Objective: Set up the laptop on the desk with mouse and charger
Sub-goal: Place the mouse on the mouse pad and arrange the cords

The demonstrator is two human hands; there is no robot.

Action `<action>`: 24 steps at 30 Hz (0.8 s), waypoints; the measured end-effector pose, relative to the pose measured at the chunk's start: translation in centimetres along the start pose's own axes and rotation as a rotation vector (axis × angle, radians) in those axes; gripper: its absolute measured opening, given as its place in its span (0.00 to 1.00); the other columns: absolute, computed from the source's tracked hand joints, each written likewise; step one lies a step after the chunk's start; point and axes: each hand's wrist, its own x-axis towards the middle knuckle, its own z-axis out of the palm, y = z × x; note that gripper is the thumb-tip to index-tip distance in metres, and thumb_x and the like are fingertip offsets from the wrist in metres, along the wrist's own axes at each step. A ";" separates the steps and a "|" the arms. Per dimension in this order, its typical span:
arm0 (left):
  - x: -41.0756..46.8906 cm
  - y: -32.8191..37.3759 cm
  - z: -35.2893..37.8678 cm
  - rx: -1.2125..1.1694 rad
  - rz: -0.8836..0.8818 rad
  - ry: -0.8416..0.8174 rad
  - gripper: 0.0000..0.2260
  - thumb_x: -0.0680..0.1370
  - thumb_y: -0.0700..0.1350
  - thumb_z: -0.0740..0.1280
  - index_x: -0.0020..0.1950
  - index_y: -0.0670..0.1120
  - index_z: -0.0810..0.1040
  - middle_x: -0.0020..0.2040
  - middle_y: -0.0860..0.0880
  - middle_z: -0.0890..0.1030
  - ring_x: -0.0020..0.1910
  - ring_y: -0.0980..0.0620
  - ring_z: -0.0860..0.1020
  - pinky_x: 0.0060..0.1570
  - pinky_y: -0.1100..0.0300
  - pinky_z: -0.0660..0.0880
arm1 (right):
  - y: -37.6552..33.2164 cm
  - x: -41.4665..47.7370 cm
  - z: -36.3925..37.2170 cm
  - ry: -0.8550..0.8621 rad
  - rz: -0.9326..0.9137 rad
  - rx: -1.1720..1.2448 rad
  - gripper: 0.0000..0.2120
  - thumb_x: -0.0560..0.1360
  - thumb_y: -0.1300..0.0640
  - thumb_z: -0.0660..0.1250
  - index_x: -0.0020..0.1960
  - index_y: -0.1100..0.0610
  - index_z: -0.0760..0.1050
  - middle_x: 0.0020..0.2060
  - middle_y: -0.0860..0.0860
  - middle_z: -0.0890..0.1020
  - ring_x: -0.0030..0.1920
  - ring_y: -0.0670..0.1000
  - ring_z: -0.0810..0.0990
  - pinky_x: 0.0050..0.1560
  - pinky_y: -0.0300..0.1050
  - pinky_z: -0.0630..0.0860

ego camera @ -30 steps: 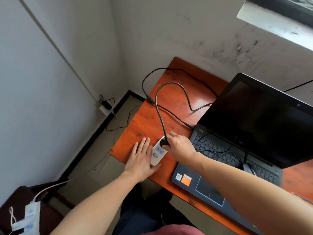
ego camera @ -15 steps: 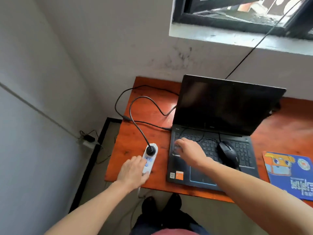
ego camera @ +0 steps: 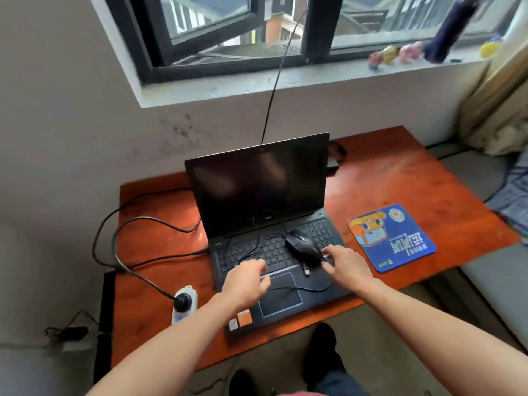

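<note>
An open laptop [ego camera: 265, 224] sits on the orange-red desk [ego camera: 400, 178] below the window [ego camera: 243, 32], its screen dark and tilted back toward the wall. A black mouse [ego camera: 303, 248] rests on the right half of the keyboard, not on the desk surface; its thin cable [ego camera: 285, 287] loops across the keys and the touchpad, and the loose plug end [ego camera: 307, 272] lies just below the mouse. The right hand [ego camera: 347, 265] is at the near right edge of the mouse with fingers spread and curled toward it; contact is possible but no firm grasp is visible. The left hand [ego camera: 247, 282] hovers over the lower left part of the keyboard, fingers loosely bent and holding nothing. A blue mouse pad [ego camera: 393, 238] lies flat on the desk to the right of the laptop, apart from it. On the left, a white power strip [ego camera: 185, 304] lies at the near edge of the desk with a black charger plug [ego camera: 181, 300] seated in it. The charger cord [ego camera: 120, 244] loops over the desk and reaches the left side of the laptop.
</note>
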 end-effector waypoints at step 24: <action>11.9 8.3 0.7 0.343 -0.235 0.211 0.22 0.77 0.48 0.64 0.70 0.53 0.67 0.61 0.47 0.70 0.58 0.48 0.69 0.54 0.56 0.70 | 8.1 10.7 -4.8 -0.161 -0.448 0.229 0.31 0.59 0.39 0.68 0.60 0.48 0.75 0.46 0.43 0.75 0.48 0.50 0.77 0.44 0.45 0.72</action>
